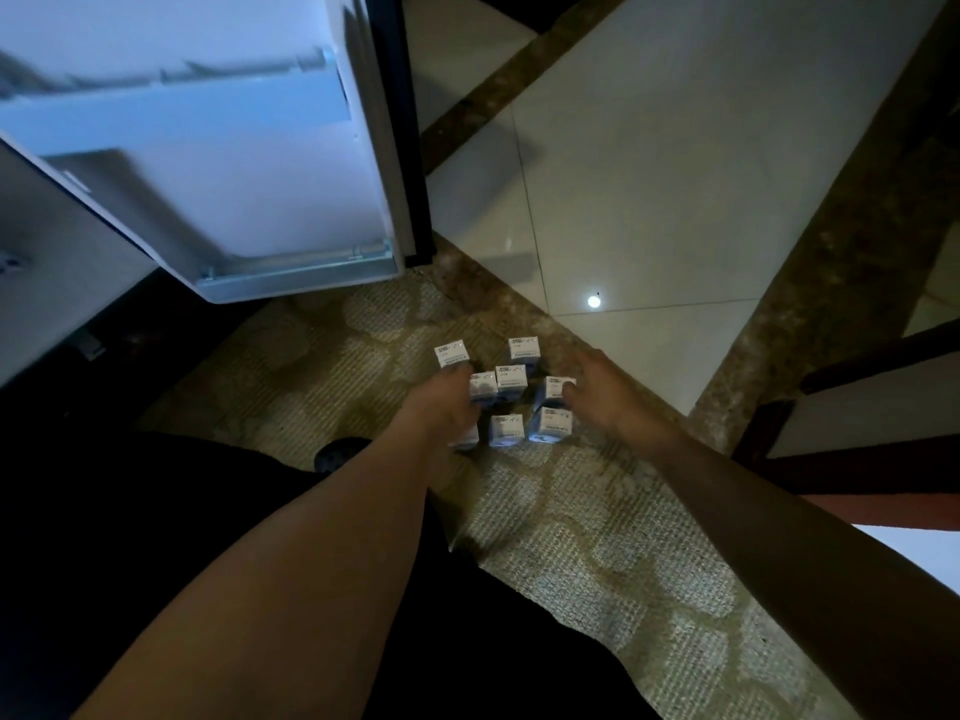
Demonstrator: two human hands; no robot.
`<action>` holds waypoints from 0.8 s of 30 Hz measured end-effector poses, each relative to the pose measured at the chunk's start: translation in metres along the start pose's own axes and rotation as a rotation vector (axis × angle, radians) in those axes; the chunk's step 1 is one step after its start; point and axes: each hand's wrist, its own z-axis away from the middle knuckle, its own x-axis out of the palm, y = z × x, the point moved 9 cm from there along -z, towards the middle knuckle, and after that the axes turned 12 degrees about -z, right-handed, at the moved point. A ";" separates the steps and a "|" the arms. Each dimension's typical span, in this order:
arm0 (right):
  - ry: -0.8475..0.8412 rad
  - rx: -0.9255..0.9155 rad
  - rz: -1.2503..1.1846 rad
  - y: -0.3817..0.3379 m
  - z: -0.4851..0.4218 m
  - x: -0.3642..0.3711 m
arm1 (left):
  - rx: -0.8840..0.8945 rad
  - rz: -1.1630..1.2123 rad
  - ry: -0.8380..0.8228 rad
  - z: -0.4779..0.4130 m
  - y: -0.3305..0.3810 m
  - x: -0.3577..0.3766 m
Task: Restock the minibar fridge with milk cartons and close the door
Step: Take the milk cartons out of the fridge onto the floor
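Note:
Several small white milk cartons (511,379) stand upright in a cluster on the patterned carpet. My left hand (441,407) reaches down onto the cluster's left side, fingers around one carton (482,389). My right hand (605,392) comes in from the right, its fingertips touching the top of another carton (558,389). Whether either carton is lifted cannot be told. The minibar fridge door (260,200) hangs wide open at upper left, its white inner shelves facing me. The fridge body (47,262) shows at the far left edge.
The carpet (597,537) ends at a brown stone border, with glossy white floor tiles (649,174) beyond. Dark wooden furniture legs (857,407) stand at the right. My dark-clothed knees and a shoe tip (337,452) lie below the left arm.

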 end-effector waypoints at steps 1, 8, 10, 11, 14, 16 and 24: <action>0.000 -0.031 0.020 -0.012 0.002 -0.002 | 0.017 -0.003 0.012 0.004 0.002 -0.009; -0.072 -0.172 0.142 -0.097 0.007 0.000 | 0.076 -0.232 0.165 0.047 -0.017 -0.090; -0.092 -0.242 0.173 -0.129 0.007 0.004 | 0.082 -0.316 0.203 0.063 -0.029 -0.119; -0.096 -0.281 0.188 -0.146 0.008 0.005 | 0.080 -0.339 0.229 0.070 -0.036 -0.132; -0.093 -0.379 0.210 -0.202 0.011 0.008 | 0.046 -0.411 0.293 0.088 -0.067 -0.169; -0.101 -0.426 0.230 -0.238 0.013 0.014 | 0.009 -0.441 0.328 0.100 -0.091 -0.192; -0.236 -0.653 0.347 -0.378 0.019 0.085 | -0.162 -0.415 0.457 0.180 -0.191 -0.247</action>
